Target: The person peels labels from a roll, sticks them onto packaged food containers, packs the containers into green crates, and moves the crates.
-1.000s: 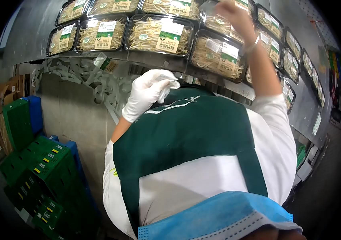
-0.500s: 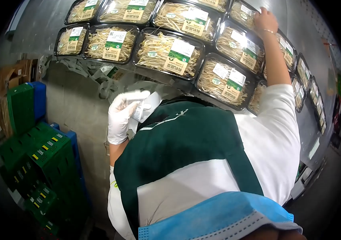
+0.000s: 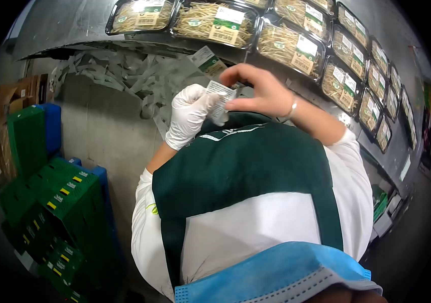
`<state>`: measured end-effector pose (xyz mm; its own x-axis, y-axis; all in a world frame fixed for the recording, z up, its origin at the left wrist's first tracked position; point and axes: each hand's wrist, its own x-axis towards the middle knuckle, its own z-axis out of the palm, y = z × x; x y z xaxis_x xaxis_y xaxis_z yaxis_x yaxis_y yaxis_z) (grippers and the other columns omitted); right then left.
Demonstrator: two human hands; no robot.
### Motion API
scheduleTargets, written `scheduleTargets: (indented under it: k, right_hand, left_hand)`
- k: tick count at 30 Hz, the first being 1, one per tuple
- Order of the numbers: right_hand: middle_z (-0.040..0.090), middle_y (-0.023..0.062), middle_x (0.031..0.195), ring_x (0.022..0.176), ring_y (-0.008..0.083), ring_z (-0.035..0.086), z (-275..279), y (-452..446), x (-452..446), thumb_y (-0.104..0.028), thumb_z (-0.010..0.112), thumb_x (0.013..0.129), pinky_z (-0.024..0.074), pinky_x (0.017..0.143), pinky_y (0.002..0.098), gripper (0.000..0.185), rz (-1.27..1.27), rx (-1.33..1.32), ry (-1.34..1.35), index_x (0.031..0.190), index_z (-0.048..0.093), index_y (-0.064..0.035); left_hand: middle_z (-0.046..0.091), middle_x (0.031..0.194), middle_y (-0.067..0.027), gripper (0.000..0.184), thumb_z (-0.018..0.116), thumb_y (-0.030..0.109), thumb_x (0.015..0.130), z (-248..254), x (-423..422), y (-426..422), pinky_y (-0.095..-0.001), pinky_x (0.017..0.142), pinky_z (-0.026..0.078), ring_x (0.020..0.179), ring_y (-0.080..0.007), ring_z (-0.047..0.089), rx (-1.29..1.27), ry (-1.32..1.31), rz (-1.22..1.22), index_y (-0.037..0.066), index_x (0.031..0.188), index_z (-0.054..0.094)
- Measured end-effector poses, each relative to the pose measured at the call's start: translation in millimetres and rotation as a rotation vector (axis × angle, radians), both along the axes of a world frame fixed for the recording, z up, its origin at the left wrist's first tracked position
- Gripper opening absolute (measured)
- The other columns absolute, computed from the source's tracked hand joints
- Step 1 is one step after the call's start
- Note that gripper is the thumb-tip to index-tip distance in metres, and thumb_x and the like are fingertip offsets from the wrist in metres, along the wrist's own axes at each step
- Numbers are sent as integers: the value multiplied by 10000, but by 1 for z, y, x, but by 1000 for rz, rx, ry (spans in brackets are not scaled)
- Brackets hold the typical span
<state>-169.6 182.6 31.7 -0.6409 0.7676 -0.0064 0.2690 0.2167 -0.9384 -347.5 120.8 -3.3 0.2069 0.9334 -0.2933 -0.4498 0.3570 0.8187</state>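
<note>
Brown cardboard boxes [image 3: 16, 98] at far left, several, too jumbled to count. Just beside, one upright green crate [image 3: 26, 139] near a lower green stack [image 3: 81, 202], three yellow tags [image 3: 65, 192] along the stack's top; behind, blue plastic [image 3: 52, 126]. Next, below the edge of the metal worktop [image 3: 69, 33], a tangle of pale strips [image 3: 119, 78], too many to count. Then two hands in all, one gloved, one bare. Left hand [image 3: 190, 113] in a white glove, closed, gripping one small printed sheet [image 3: 220, 101] between thumb and fingers, just above one green apron [image 3: 245, 156]. Near the sheet's upper side, one green-and-beige card [image 3: 208, 61]. Right hand [image 3: 263, 93] bare, thumb and fingers parted close by the sheet's right side, contact impossible to tell; one bracelet [image 3: 293, 107] at the wrist. Beyond, spread over the worktop to far right, black trays of sprouts [image 3: 195, 22]: six along the front edge, more behind, too crowded at far right for a full count. On the fourth front tray, two white stickers.
</note>
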Motion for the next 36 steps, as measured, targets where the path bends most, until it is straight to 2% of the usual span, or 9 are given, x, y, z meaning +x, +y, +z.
scheduleTargets:
  k: [7, 12, 15, 19, 22, 25, 31, 33, 36]
  right_hand:
    - [574, 21, 750, 685, 100, 530, -5, 37, 6, -162, 592, 746, 433, 637, 227, 150, -536, 35, -93, 810, 574, -28]
    - [552, 61, 856, 791, 127, 524, -29, 90, 102, -240, 533, 803, 413, 711, 261, 288, -588, 237, -549, 984, 476, -24]
    - [546, 81, 848, 804, 159, 526, -44, 103, 109, -245, 513, 812, 413, 719, 287, 272, -467, 309, -547, 989, 469, -43]
    - [555, 101, 768, 784, 247, 530, -70, 102, 100, -242, 535, 773, 422, 695, 334, 209, -382, 784, -853, 916, 504, -92]
    - [528, 82, 1007, 913, 248, 500, -62, 90, 99, -307, 503, 781, 384, 804, 363, 360, -506, 891, -1102, 1094, 462, -134]
    - [460, 84, 1152, 1055, 253, 433, -66, 78, 102, -369, 470, 798, 335, 882, 368, 448, -464, 895, -993, 1186, 396, -156]
    - [429, 104, 1207, 1154, 213, 365, -35, 59, 87, -398, 467, 804, 275, 944, 346, 511, -412, 618, -1080, 1189, 394, -72]
    - [492, 111, 1114, 1049, 188, 459, -1, 44, 39, -313, 597, 743, 366, 859, 315, 487, -414, 246, -370, 1125, 448, -50]
    - [565, 82, 923, 838, 142, 532, 2, 21, -24, -221, 670, 686, 433, 712, 260, 385, -175, 34, 9, 985, 532, -23]
  left_hand:
    - [573, 662, -70, 67, 541, 26, 721, 20, -96, 2, -178, 414, 358, 482, -79, 489, -214, 258, -439, -12, 776, 539]
    - [555, 651, -37, 124, 533, 119, 745, -43, -241, -41, -199, 521, 397, 577, -85, 510, -232, 505, -172, -1, 746, 562]
    - [589, 731, -70, 143, 520, 104, 726, -72, -386, -129, -232, 517, 415, 589, -126, 535, -622, 769, -112, 0, 800, 583]
    - [598, 859, -72, 259, 491, 152, 759, -15, -442, -212, -249, 665, 415, 736, -179, 541, -1076, 946, 788, -33, 921, 573]
    - [579, 918, -103, 306, 470, 192, 764, 20, -433, -191, -270, 712, 410, 810, -202, 534, -807, 998, 1300, -23, 962, 563]
    - [547, 1004, -142, 270, 404, 94, 803, 34, -351, -108, -293, 801, 409, 908, -216, 530, -9, 883, 794, -70, 957, 554]
    - [585, 885, -187, 216, 485, 6, 761, 45, -130, 38, -267, 616, 487, 697, -202, 593, 18, 308, 256, -55, 968, 499]
    - [589, 851, -165, 164, 495, 21, 771, 46, -77, 54, -258, 535, 494, 620, -203, 598, 47, 203, 80, -36, 922, 523]
    - [589, 683, -102, 47, 552, 30, 764, 31, -35, 60, -212, 464, 444, 527, -128, 553, 2, 105, -31, -16, 772, 545]
